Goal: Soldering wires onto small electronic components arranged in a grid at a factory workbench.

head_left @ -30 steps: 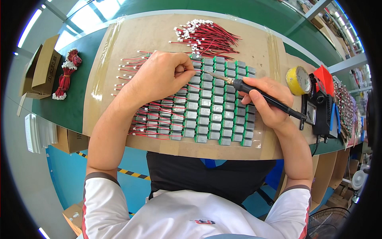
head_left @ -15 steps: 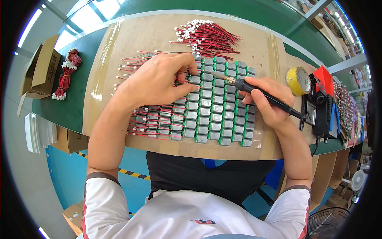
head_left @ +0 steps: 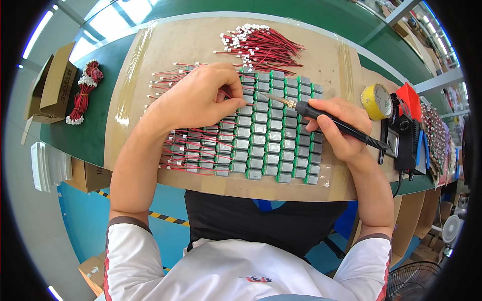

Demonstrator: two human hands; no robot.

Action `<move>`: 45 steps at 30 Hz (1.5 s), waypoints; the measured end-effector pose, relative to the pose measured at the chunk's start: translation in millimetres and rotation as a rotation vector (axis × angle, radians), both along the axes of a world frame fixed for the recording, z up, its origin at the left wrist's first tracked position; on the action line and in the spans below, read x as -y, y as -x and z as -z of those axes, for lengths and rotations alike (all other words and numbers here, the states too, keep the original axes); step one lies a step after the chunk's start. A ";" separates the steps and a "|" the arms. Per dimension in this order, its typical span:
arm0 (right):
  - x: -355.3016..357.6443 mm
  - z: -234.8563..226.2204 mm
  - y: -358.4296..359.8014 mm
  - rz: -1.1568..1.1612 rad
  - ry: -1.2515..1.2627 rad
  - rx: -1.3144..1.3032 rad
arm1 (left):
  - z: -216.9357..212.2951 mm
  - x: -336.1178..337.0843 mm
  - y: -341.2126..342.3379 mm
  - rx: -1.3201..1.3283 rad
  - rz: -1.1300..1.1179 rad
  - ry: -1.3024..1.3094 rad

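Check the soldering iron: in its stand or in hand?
In hand. The right hand grips the soldering iron, tip over the green modules, away from the stand.

One head-worn fisheye camera looks steeply down, close over the cardboard-covered bench (head_left: pixel 201 45) and the person's forearms

The person wears a white short-sleeved shirt (head_left: pixel 236 271) with dark bands edging both sleeve cuffs and thin red piping running down the shoulder seams. A small red and dark emblem sits on the chest. A black apron or lower garment (head_left: pixel 251 220) covers the lap. Both forearms are bare.
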State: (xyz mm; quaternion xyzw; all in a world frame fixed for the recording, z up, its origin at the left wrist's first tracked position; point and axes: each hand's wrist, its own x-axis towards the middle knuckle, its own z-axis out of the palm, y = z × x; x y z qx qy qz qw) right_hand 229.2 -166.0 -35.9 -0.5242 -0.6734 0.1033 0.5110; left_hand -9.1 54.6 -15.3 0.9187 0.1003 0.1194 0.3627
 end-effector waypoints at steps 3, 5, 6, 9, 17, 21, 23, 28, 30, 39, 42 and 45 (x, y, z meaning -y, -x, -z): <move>-0.3 0.0 -0.4 -0.009 0.011 0.001 | -0.3 0.3 -0.5 -0.019 -0.028 0.009; -0.2 -0.4 -0.4 -0.009 0.026 -0.006 | 0.1 1.3 -1.6 0.011 -0.051 -0.018; -0.6 -0.8 -0.6 -0.010 0.024 0.005 | 0.1 1.7 -2.0 0.011 -0.051 -0.018; -1.4 -0.2 -0.7 -0.015 0.022 0.016 | 0.6 2.4 -2.4 0.007 -0.061 -0.020; -1.6 -1.0 -0.2 -0.017 0.028 0.021 | 6.0 1.9 -3.7 0.035 -0.071 -0.059; -1.8 -1.1 -1.4 -0.021 0.025 0.052 | 7.0 1.6 -3.9 0.046 -0.063 -0.074; -2.1 -0.8 -1.2 -0.023 0.021 0.060 | 6.4 2.2 -3.6 0.036 -0.071 -0.070; -2.7 -0.4 0.2 -0.019 0.018 0.042 | 6.5 1.7 -4.0 0.045 -0.068 -0.083; -2.4 -2.2 0.2 -0.021 0.030 0.044 | 6.8 1.7 -3.9 0.040 -0.069 -0.087; -2.9 -1.1 -0.7 -0.031 0.027 0.051 | 5.7 2.8 -3.9 0.035 -0.080 -0.076; -1.0 -1.9 -1.3 -0.027 0.027 0.059 | 6.8 2.9 -4.6 0.036 -0.078 -0.078; -1.5 -1.5 -0.9 -0.031 0.021 0.066 | 6.2 3.5 -3.5 0.032 -0.081 -0.076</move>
